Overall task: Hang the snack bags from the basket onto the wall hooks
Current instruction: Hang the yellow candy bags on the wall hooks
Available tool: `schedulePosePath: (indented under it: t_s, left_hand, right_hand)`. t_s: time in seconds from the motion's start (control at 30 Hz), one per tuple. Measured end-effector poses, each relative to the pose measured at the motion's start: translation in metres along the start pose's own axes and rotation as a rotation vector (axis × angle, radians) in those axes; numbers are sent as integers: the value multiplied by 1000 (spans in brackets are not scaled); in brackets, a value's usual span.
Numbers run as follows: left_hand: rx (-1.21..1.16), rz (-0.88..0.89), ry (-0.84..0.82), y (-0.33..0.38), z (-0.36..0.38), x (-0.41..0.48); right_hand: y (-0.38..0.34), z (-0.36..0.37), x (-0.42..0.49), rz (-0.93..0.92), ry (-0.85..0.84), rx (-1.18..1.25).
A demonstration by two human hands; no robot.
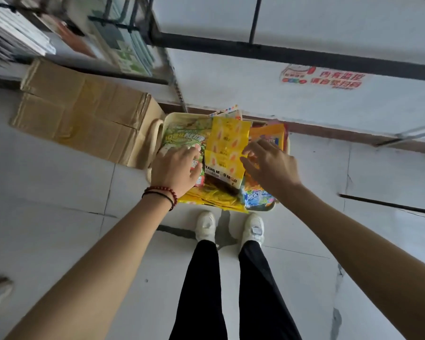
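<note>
- Two bare hands reach down over a cream plastic basket (168, 118) that sits on the pale tiled floor (59, 197), just beyond a pair of white sneakers (231, 228).
- The left hand (176, 169) lies palm down on a green snack bag with white and yellow lettering (182, 139), fingers spread flat and touching the pack; it does not grip anything. A red bead bracelet and a thin black band (166, 193) circle that wrist.
- The right hand (268, 163) hovers with fingers loosely curled and apart, above an orange snack bag (268, 133); whether the fingertips touch it cannot be told.
- Between the two hands lies a yellow snack bag with orange flame shapes and a dark lower band of lettering (225, 153), on top of the pile.
- Below the right hand, at the near corner of the basket, a blue snack bag with white characters (257, 198) shows; below the left hand, flat yellow packs (211, 198) stick out over the near rim.
- A brown cardboard box (84, 114) lies on the floor beside the left hand, touching the basket's side.
- Beyond both hands rises a white wall (304, 99) with a red printed sign (323, 78) and black metal bars (280, 49).
</note>
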State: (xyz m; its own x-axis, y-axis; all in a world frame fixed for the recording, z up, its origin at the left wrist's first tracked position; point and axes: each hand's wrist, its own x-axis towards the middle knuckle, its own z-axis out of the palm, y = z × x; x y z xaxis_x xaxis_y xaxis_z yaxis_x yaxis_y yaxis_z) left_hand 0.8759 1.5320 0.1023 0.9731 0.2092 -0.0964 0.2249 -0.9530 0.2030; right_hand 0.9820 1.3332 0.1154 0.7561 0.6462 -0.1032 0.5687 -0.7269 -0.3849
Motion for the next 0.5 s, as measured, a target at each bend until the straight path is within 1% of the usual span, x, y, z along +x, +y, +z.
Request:
schedulePosePath:
  t_s: [0.1,0.17,0.27,0.4,0.5]
  left_hand:
    - [26,-14,-39,-10,29,3]
    - [23,-31,-72,-14,48,9]
    - [1,-24,-87,-13,70,21]
    - [-70,-50,-119,-3,89,34]
    - [-82,-9,-200,1,98,37]
  right_hand:
    - [9,33,16,62,-74,20]
    - [16,52,26,95,-99,-12]
    - [29,72,43,80,-182,-54]
    - [39,89,56,87,-228,-23]
    - [33,95,63,74,-258,-119]
